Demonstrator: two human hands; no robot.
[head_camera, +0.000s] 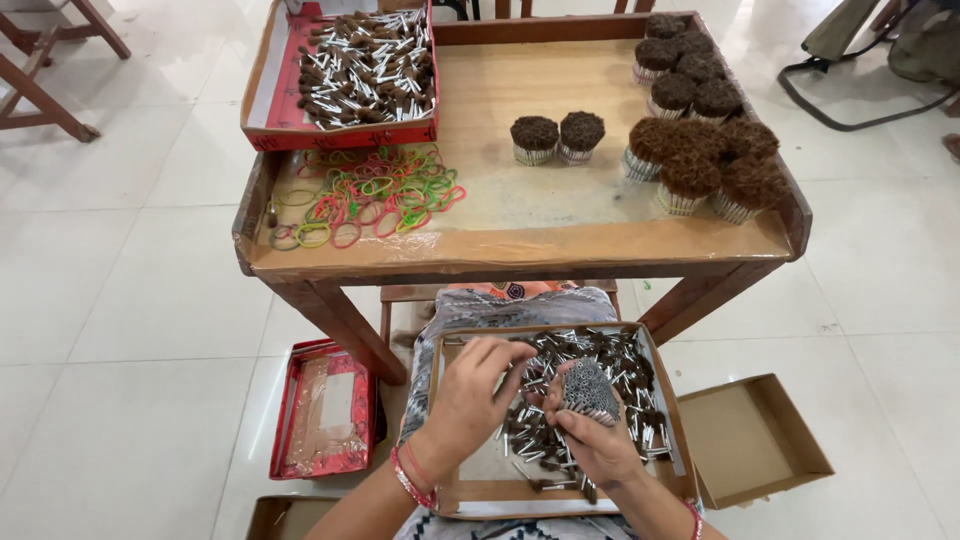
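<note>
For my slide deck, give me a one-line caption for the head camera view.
Right hand holds a bundle of sticks over a lap tray; left hand picks beside it.

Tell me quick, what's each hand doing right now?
Left hand: fingers curled, picking among loose sticks in the tray.
Right hand: closed around a bundle of sticks.

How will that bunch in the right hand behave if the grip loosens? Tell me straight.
The bunch looks like many thin loose sticks, with no band visible round it, so it would probably splay and spill into the tray beneath. Single sticks seem light and round, apt to roll. The right hand wraps it; the left hand adds more.
</note>
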